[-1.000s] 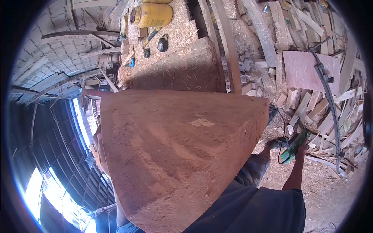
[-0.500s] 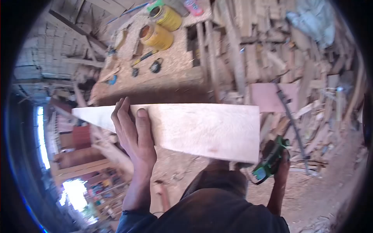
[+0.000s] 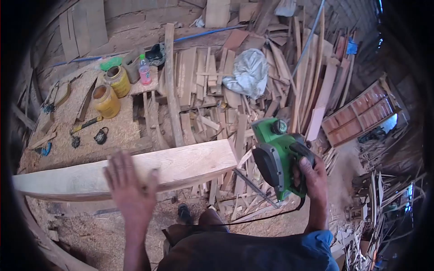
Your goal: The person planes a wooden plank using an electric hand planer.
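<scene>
A long pale piece of wood [image 3: 194, 160] with a curved lower edge stretches from the left side to the middle of the view. My left hand [image 3: 131, 192], a little blurred, lies over its face with the fingers spread and the thumb apart. To the right of the wood's squared end, my right hand [image 3: 312, 178] is wrapped round the handle of a green electric planer [image 3: 276, 156]. The planer is held up in the air, clear of the wood, and its black cord [image 3: 266, 217] trails down to the left across my body.
A workbench [image 3: 63, 131] covered in shavings bears yellow jars [image 3: 107, 101], a pink bottle [image 3: 144, 72] and a hammer-like tool [image 3: 87, 124]. Behind lie stacked offcuts [image 3: 194, 77] and a plastic sheet [image 3: 248, 74]. A panelled wooden piece [image 3: 359, 113] leans at right.
My view has swung to the right. The planer has come up from beside my leg to the level of the wood. My left hand has gone from gripping the wood's edge to lying flat with spread fingers.
</scene>
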The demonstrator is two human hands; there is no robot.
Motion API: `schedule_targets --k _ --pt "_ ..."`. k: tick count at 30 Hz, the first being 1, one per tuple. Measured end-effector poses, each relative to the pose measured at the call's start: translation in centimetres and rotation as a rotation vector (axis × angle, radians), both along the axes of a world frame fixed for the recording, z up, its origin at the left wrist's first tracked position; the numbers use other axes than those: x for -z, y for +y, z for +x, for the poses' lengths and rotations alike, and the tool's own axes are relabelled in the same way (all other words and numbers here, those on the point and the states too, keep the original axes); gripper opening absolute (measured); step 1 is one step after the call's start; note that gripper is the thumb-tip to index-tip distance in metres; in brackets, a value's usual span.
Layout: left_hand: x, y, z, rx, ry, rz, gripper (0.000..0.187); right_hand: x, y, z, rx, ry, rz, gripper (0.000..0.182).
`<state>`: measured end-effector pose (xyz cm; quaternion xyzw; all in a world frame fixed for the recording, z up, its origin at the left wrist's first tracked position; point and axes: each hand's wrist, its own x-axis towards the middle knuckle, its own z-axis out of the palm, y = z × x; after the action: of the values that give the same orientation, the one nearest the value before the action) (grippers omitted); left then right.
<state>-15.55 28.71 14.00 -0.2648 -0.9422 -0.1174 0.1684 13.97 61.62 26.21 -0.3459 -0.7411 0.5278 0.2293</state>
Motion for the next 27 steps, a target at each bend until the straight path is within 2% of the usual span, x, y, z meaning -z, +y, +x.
schedule_targets --k 2,6,8,11,13,15,17,18,20,22,23,25,27 --pt "1.0 -3.1 -2.7 -0.134 0.021 -0.155 0.088 -1.8 0.6 -0.4 -0.096 0.012 0.007 0.061" --pt "0.5 -12.5 -10.3 -0.558 -0.093 -0.247 0.093 -3.6 2.9 -2.2 -0.373 -0.048 0.069 0.066" --pt "2.7 -19.2 -15.4 -0.713 -0.095 -0.186 0.103 -3.6 2.1 -4.2 -0.530 -0.118 0.088 0.066" --pt "4.4 -26.2 -20.7 -0.863 -0.079 -0.061 0.114 -3.7 4.3 -6.2 -0.643 -0.209 0.099 0.062" --pt "6.3 -30.6 -23.8 -0.934 -0.059 -0.158 0.118 -3.8 5.6 -7.4 -0.708 -0.230 0.075 0.061" --pt "6.7 -31.5 -24.4 -1.040 -0.022 0.038 0.123 -3.4 6.2 -8.3 -0.773 -0.229 0.089 0.062" --pt "9.2 -33.7 -26.7 -1.075 0.018 0.162 0.126 -3.5 8.4 -8.9 -0.816 -0.262 0.100 0.065" --pt "8.6 -33.0 -26.4 -1.087 0.037 0.221 0.127 -3.6 8.8 -9.2 -0.828 -0.265 0.117 0.072" --pt "6.2 -30.4 -23.7 -0.969 -0.058 0.601 0.121 -4.2 9.7 -10.1 -0.857 -0.271 0.152 0.085" --pt "5.3 -29.4 -22.3 -0.645 -0.181 0.957 0.113 -4.1 10.1 -11.1 -0.913 -0.307 0.172 0.082" --pt "4.5 -27.8 -21.4 -0.746 -0.153 1.019 0.098 -5.0 10.5 -11.7 -0.939 -0.325 0.188 0.082" --pt "3.4 -26.5 -20.2 -0.693 -0.149 1.069 0.096 -5.1 11.6 -13.1 -1.019 -0.277 0.304 0.078" --pt "2.6 -25.5 -19.7 -0.658 -0.129 1.130 0.095 -5.5 12.2 -14.4 -1.067 -0.320 0.257 0.076"
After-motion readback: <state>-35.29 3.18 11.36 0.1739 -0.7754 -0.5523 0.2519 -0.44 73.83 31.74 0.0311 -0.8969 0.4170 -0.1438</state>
